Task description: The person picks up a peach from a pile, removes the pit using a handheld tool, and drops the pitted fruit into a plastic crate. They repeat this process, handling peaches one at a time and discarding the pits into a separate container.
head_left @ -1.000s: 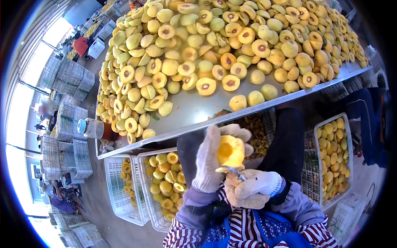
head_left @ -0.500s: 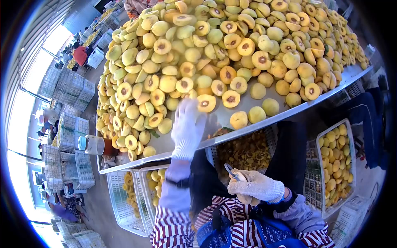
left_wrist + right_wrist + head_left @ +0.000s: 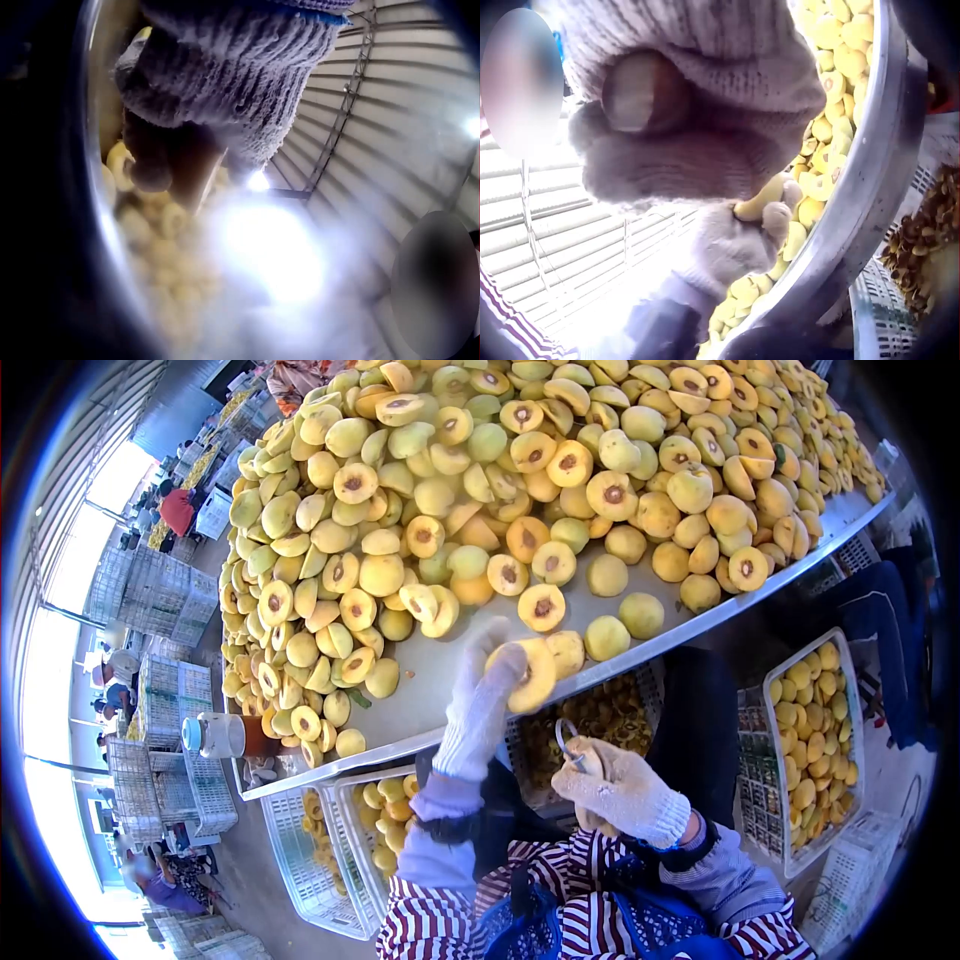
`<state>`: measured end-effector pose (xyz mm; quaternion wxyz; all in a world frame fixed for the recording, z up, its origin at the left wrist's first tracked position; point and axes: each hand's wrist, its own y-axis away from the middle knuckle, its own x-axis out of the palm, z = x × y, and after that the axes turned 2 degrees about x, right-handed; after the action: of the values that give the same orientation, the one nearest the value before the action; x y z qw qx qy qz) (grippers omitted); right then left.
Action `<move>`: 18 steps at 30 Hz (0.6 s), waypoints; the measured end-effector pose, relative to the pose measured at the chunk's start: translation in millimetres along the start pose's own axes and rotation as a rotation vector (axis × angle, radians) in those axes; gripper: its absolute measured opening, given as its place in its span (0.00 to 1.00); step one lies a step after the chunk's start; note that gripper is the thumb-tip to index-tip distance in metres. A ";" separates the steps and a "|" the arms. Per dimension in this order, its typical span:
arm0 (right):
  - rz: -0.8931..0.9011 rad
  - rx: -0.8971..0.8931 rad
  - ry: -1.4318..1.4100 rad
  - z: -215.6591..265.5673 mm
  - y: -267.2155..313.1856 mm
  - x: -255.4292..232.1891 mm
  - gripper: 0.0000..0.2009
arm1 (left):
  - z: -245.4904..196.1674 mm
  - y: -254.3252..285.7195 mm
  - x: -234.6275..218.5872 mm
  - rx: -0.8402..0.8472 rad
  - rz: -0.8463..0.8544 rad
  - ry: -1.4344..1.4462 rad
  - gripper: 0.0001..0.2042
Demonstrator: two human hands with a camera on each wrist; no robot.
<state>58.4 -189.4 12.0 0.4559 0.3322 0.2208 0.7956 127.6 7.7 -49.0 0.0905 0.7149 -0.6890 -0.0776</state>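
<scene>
In the head view my gloved left hand grips a yellow peach half at the near edge of the metal table, its cut face partly in sight. The same peach half appears dark beneath the knitted glove in the left wrist view. My gloved right hand holds a pitting tool with a curved metal loop, lower and to the right, over my lap. The round handle end pokes out of the right fist in the right wrist view. A large heap of peach halves covers the table.
White crates of peach halves stand at lower left, and another crate is at right. Below the table edge, between my legs, is a crate of dark scraps. A jar with a blue lid lies at the table's left corner.
A second ago my left hand held a hollowed peach half beside the loop. It then reached onto the table without that half, and now comes back toward the edge gripping another peach half.
</scene>
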 end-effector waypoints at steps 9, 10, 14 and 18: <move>-0.185 -0.224 0.340 -20.9 -2.6 10.2 0.19 | -26.2 78.0 28.9 0.143 -0.003 0.163 0.23; -0.193 -0.218 0.365 -19.7 0.8 11.1 0.19 | -30.1 84.3 34.6 0.183 -0.029 0.152 0.23; -0.162 -0.213 0.400 -23.4 6.8 16.3 0.21 | -37.9 98.3 46.1 0.353 -0.143 0.011 0.18; -0.016 -0.142 0.290 -17.8 14.1 16.9 0.18 | -47.8 96.3 40.3 0.499 -0.155 -0.306 0.15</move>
<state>31.1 -182.4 14.6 0.4480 0.1793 0.2302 0.8451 46.9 -34.9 20.7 -0.1990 0.7455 -0.6358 -0.0192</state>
